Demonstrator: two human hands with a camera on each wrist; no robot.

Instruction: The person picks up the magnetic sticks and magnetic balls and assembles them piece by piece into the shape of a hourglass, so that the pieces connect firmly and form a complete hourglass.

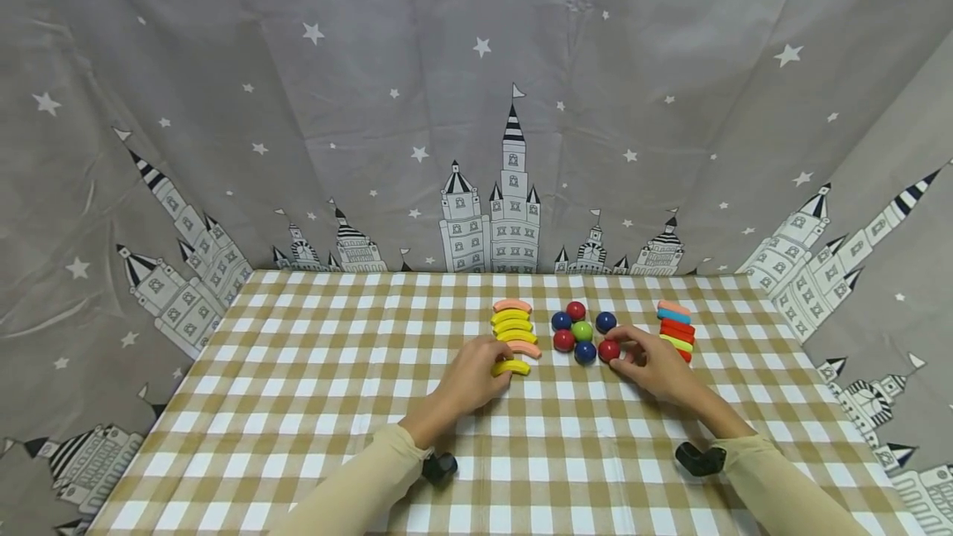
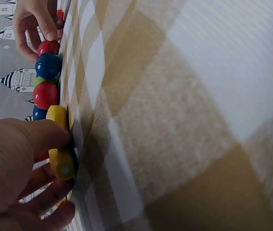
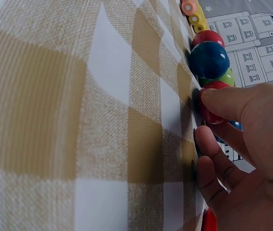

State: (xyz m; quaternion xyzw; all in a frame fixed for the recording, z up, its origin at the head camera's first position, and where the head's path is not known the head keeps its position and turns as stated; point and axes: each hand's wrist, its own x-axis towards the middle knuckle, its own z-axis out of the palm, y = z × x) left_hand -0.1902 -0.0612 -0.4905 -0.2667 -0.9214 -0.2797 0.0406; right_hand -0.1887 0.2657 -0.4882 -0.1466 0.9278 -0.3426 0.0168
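My left hand pinches a yellow curved block between thumb and fingers at the near end of a column of yellow and peach curved blocks. In the left wrist view, the thumb lies across this yellow block. To the right, my right hand holds a red ball between thumb and fingertips, the ball low at the cloth. This ball belongs to a cluster of red and blue balls around a green ball. A blue ball sits beside the held one in the right wrist view.
Right of the balls lies a column of straight coloured sticks, partly hidden by my right hand. A checked cloth covers the table. Behind it hangs a grey curtain printed with castles and stars.
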